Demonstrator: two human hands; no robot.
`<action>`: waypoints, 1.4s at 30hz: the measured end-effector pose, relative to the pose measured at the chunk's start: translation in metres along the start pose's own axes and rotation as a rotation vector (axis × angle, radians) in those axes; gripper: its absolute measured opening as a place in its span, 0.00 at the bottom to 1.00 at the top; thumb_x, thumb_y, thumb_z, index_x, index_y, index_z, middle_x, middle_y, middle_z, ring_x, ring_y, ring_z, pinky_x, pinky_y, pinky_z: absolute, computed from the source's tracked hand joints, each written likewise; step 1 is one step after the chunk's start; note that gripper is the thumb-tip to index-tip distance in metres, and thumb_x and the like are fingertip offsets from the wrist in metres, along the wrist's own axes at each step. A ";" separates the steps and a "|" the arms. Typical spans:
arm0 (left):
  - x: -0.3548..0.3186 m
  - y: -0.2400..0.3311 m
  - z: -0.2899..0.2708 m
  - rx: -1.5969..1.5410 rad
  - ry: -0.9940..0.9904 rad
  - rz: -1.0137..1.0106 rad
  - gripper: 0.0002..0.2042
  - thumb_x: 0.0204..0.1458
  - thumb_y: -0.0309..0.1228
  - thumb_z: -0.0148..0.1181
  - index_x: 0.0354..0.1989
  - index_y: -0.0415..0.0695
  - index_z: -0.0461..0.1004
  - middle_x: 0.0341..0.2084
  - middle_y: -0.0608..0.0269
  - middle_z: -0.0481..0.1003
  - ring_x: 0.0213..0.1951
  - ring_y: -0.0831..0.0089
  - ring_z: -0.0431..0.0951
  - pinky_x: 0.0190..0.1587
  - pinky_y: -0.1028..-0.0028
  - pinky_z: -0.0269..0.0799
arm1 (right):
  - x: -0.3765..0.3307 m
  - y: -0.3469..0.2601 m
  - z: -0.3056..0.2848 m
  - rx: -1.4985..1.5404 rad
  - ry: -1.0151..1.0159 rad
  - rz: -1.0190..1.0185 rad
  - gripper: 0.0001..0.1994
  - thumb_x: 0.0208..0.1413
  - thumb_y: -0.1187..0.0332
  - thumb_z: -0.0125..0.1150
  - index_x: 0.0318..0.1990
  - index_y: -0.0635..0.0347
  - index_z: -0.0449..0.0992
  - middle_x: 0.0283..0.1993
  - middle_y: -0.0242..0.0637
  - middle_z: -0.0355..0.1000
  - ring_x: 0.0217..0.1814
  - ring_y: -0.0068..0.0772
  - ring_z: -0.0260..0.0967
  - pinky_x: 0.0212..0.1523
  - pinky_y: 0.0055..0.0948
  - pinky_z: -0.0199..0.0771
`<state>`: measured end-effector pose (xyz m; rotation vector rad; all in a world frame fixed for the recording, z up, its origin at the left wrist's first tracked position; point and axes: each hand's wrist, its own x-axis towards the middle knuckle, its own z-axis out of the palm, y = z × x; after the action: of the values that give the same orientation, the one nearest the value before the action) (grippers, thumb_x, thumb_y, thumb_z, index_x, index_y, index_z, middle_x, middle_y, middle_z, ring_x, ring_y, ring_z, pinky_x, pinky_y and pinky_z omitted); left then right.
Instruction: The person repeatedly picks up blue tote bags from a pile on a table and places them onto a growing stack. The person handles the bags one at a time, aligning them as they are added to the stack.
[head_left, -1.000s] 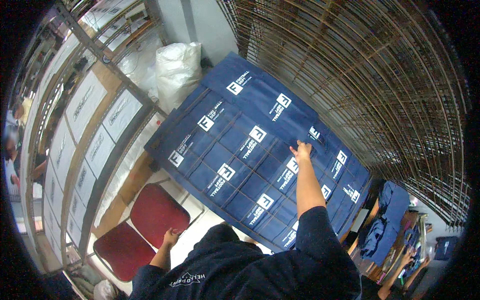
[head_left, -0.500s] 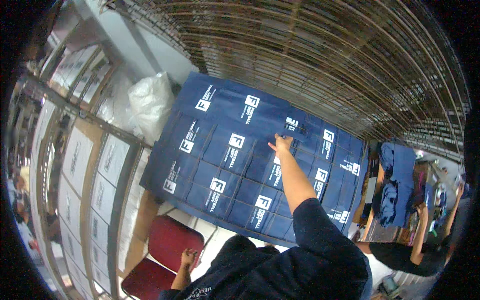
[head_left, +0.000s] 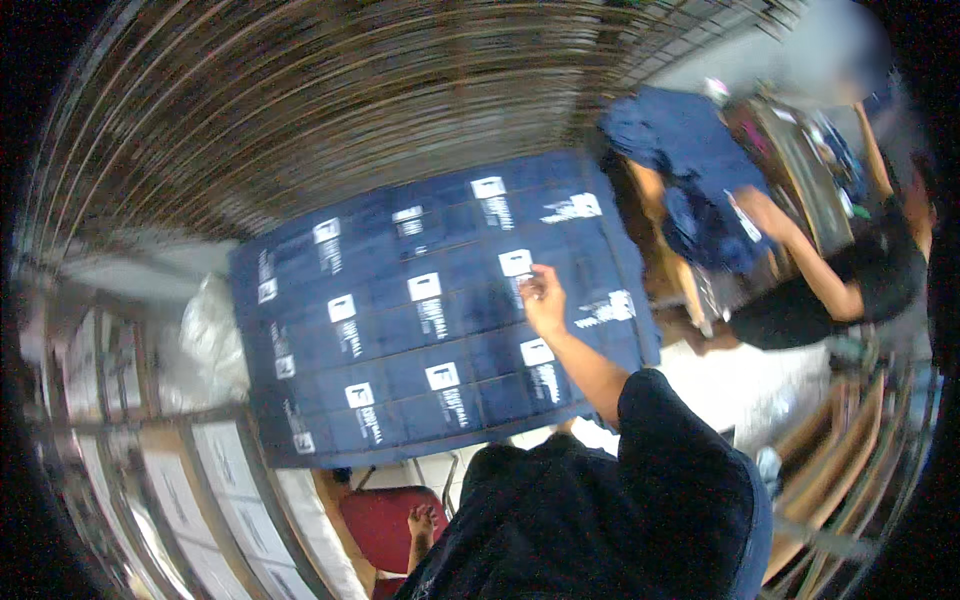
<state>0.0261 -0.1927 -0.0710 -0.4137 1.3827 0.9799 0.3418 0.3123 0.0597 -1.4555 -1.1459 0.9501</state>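
One big navy sheet of folded garments [head_left: 400, 340], each with a white label, fills the middle of my frame. Upper right, a co-worker [head_left: 850, 280] handles blue cloth. My right hand [head_left: 543, 296] sits right of centre, fingers pinched on one white label [head_left: 516, 263]. My left hand [head_left: 421, 522], bottom centre, hangs loosely open over a red stool [head_left: 385, 520].

The view has swung round: the blue sheet [head_left: 440, 320] now lies lower and more level in the picture, and the co-worker [head_left: 850, 280] with the blue cloth [head_left: 690, 170] has come up to its right. The right hand [head_left: 543, 298] has shifted from the sheet's far edge toward its middle. The left hand [head_left: 420, 522] remains low by the red stool [head_left: 385, 525].
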 end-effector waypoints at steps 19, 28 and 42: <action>-0.082 -0.006 0.225 0.857 0.000 0.702 0.16 0.48 0.30 0.56 0.46 0.41 0.68 0.29 0.63 0.73 0.25 0.77 0.71 0.24 0.78 0.66 | 0.142 -0.010 -0.446 0.794 0.551 0.192 0.14 0.46 0.72 0.55 0.42 0.56 0.63 0.31 0.39 0.71 0.30 0.31 0.70 0.31 0.28 0.71; -0.136 -0.024 0.454 1.014 -0.460 0.547 0.21 0.53 0.42 0.51 0.53 0.45 0.64 0.41 0.60 0.71 0.42 0.71 0.71 0.42 0.72 0.67 | 0.069 -0.217 -0.420 0.748 0.061 -0.304 0.27 0.42 0.78 0.49 0.53 0.57 0.52 0.24 0.36 0.62 0.25 0.30 0.66 0.32 0.34 0.73; -0.240 -0.021 0.589 0.402 -1.093 -0.160 0.42 0.45 0.66 0.39 0.52 0.34 0.58 0.39 0.47 0.68 0.42 0.58 0.70 0.49 0.57 0.64 | -0.007 -0.245 -0.434 1.275 -0.634 -0.456 0.30 0.43 0.74 0.47 0.58 0.62 0.51 0.46 0.51 0.65 0.46 0.40 0.66 0.51 0.31 0.64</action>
<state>0.4361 0.1603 0.2639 0.3024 0.4967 0.5924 0.7119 0.2128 0.3789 0.1414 -0.8822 1.4305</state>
